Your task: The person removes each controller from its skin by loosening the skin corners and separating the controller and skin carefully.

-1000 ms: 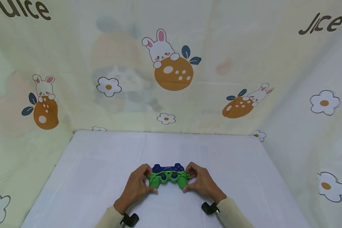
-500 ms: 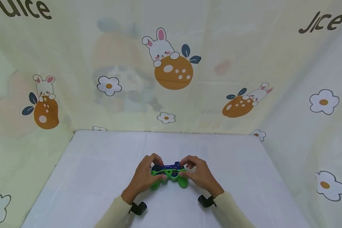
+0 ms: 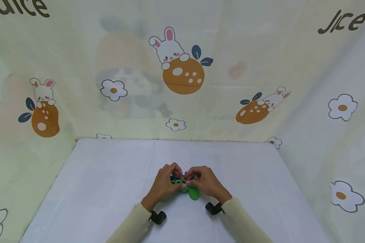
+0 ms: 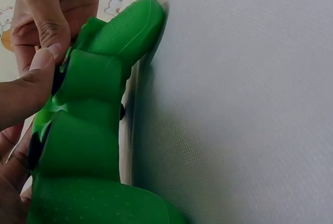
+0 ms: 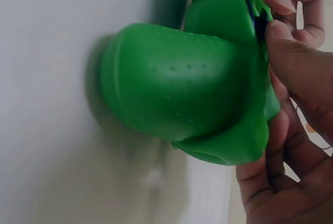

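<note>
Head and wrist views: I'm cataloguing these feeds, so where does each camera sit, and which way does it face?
Head: worn on the head, facing forward and down at the controller, white table and printed backdrop; left hand, right hand and both sleeves show.
Left wrist: on that wrist, facing the controller close up; parts of both hands show along the picture's left.
Right wrist: on that wrist, facing one green grip closely; parts of both hands show along the picture's right.
Shared: both wrist views show the controller and both hands.
</note>
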`<action>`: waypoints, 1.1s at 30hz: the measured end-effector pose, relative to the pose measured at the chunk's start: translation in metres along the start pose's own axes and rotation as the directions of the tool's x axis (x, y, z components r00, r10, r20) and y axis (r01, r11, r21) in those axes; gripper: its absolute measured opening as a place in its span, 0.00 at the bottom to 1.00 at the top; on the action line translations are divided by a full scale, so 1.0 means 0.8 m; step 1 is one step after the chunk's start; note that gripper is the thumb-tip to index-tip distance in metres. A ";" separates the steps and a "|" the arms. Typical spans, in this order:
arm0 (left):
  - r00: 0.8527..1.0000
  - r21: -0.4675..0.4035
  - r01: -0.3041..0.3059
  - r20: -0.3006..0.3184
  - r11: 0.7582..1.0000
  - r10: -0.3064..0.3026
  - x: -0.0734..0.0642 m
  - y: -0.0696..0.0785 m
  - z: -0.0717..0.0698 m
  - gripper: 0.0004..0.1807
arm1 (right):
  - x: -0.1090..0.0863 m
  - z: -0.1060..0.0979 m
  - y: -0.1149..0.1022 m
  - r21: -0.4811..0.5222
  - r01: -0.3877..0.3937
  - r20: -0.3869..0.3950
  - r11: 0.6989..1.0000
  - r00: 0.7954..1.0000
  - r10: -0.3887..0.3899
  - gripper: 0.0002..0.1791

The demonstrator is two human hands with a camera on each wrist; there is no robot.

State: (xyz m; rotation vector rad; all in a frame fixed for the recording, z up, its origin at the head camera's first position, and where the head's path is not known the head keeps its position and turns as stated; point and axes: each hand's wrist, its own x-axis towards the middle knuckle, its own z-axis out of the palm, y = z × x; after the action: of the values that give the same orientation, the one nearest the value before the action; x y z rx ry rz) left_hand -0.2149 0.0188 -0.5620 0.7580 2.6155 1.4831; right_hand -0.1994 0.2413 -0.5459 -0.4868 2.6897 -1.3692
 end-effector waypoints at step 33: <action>1.000 0.031 0.002 0.028 1.000 -0.003 0.003 0.001 -0.001 0.23 | 0.012 0.011 -0.014 0.178 -0.245 0.117 0.953 0.967 0.227 0.08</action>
State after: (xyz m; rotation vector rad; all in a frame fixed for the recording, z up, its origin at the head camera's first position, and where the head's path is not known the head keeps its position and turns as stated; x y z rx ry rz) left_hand -0.2166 0.0198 -0.5604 0.7728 2.6238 1.4238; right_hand -0.2035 0.2253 -0.5412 -0.1981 2.4152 -1.4728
